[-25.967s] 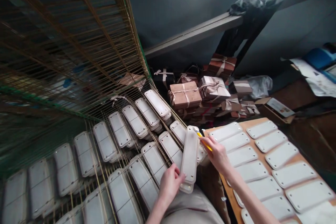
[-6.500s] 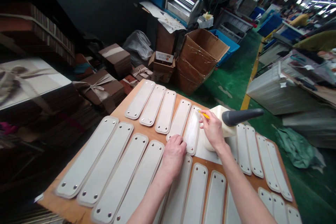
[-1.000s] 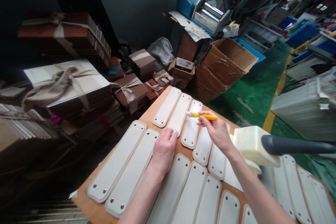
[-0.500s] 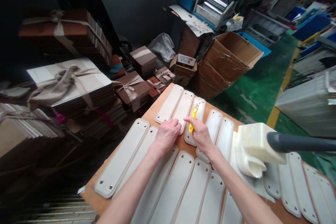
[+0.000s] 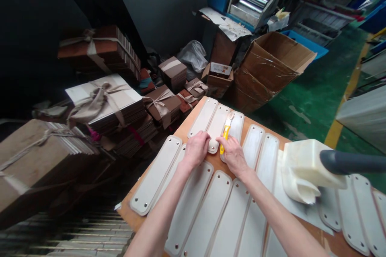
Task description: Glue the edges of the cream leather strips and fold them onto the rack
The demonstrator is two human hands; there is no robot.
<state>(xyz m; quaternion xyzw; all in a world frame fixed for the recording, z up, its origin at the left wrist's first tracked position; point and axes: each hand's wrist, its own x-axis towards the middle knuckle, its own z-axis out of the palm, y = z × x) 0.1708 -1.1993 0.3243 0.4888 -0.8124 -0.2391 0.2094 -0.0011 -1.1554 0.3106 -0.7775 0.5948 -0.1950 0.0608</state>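
In my right hand (image 5: pixel 235 154) is a small brush (image 5: pixel 225 133) with a yellow handle, its bristles pointing away from me over the edge of a pale strip (image 5: pixel 238 122). The thumb and finger of that hand reach the right side of the neighbouring pale, rounded strip (image 5: pixel 218 125). My left hand (image 5: pixel 196 149) is closed at this strip's lower left edge; whether its fingertips pinch the strip is hidden. Similar strips with metal studs at their ends, such as one beside my left forearm (image 5: pixel 157 174), lie in rows on the brown board (image 5: pixel 197 118).
A cream plastic container (image 5: pixel 304 160) with a dark handle stands right of my hands. Tied stacks of sheets (image 5: pixel 104 100) are on the left. Beyond the board are a cardboard box (image 5: pixel 271 68) and a blue machine with metal rollers (image 5: pixel 251 4).
The view has swung left, so the scene sits further right. My hands are slightly closer around the middle strip, and the brush has shifted a little left relative to the strips.
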